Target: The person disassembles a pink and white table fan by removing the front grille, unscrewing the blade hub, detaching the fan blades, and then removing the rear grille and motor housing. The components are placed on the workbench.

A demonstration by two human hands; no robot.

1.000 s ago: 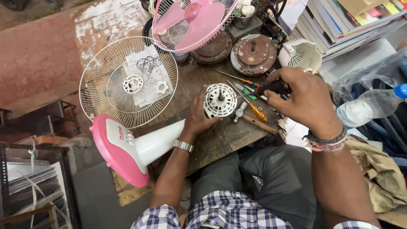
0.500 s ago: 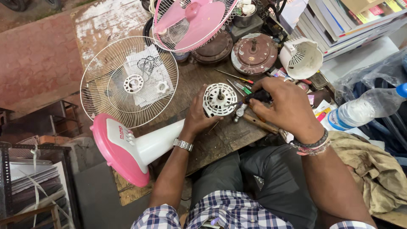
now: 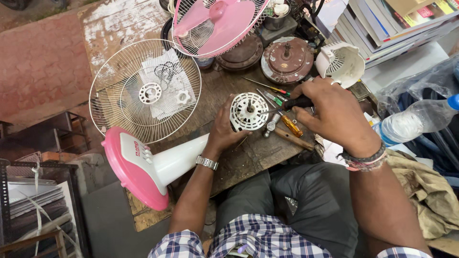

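My left hand (image 3: 225, 125) grips the neck of a table fan just under its white motor housing (image 3: 249, 111), which faces up with its shaft showing. The fan lies on its side, its white stem and pink base (image 3: 136, 167) hanging over the workbench edge. My right hand (image 3: 332, 112) is shut on a black-handled screwdriver (image 3: 294, 103), its tip against the right side of the motor housing. A white wire fan guard (image 3: 145, 91) lies flat to the left.
On the wooden workbench (image 3: 114, 28) stand a pink fan blade in its guard (image 3: 215, 24), two brown round motor bodies (image 3: 287, 59), a white rear cover (image 3: 342, 62) and loose screwdrivers (image 3: 289, 125). Books and a plastic bottle (image 3: 416, 117) are at right.
My right hand has moved left from the tool pile with the screwdriver and brought its tip to the motor housing. My left hand has kept its hold.
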